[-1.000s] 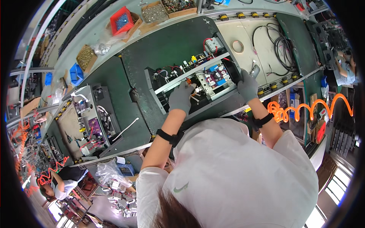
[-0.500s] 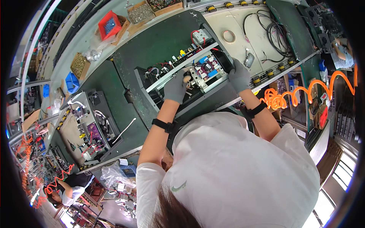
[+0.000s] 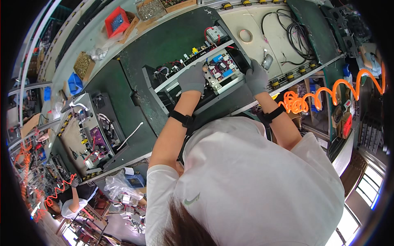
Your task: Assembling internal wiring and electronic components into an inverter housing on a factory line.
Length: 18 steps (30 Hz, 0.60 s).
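An open metal chassis lies on the green work board in front of me. Inside it a purple circuit board with blue parts sits beside a silver crossbar. My left hand, in a grey glove, lies over the crossbar at the board's left edge; its fingers are curled, and what they hold, if anything, is hidden. My right hand, gloved too, is closed around the chassis's right side wall. Past the crossbar stand wires, a yellow part and a grey-white block.
Left of me stands a second opened chassis. Along the far edge are a red bin, a blue bin and boxes of small hardware. A tape roll and black cable lie right. An orange coiled hose hangs there. Another person works lower left.
My left hand has moved from the gap at the board's left side up onto the crossbar. My right hand stays at the side wall. The chassis has shifted slightly left in view.
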### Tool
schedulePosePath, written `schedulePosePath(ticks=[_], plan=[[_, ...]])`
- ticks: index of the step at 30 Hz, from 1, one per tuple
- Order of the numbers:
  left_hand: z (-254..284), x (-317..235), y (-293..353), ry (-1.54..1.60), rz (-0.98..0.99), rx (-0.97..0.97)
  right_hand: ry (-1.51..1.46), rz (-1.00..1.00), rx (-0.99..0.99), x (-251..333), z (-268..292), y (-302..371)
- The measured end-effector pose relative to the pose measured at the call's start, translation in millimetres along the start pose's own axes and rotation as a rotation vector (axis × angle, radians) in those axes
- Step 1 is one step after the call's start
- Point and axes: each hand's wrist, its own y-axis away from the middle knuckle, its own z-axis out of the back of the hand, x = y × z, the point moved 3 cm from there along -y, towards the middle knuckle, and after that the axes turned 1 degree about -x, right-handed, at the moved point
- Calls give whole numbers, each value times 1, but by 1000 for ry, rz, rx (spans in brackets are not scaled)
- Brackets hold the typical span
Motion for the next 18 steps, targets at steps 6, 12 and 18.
schedulePosePath(ticks=[6, 12, 18], plan=[[-13, 14, 6, -5, -264, -75, -30, 42, -50, -5, -5, 0], [-6, 12, 0, -73, -229, 71, -6, -22, -31, -6, -5, -1], [5, 14, 9, -115, -294, 189, -64, -31, -31, -2, -2, 3]])
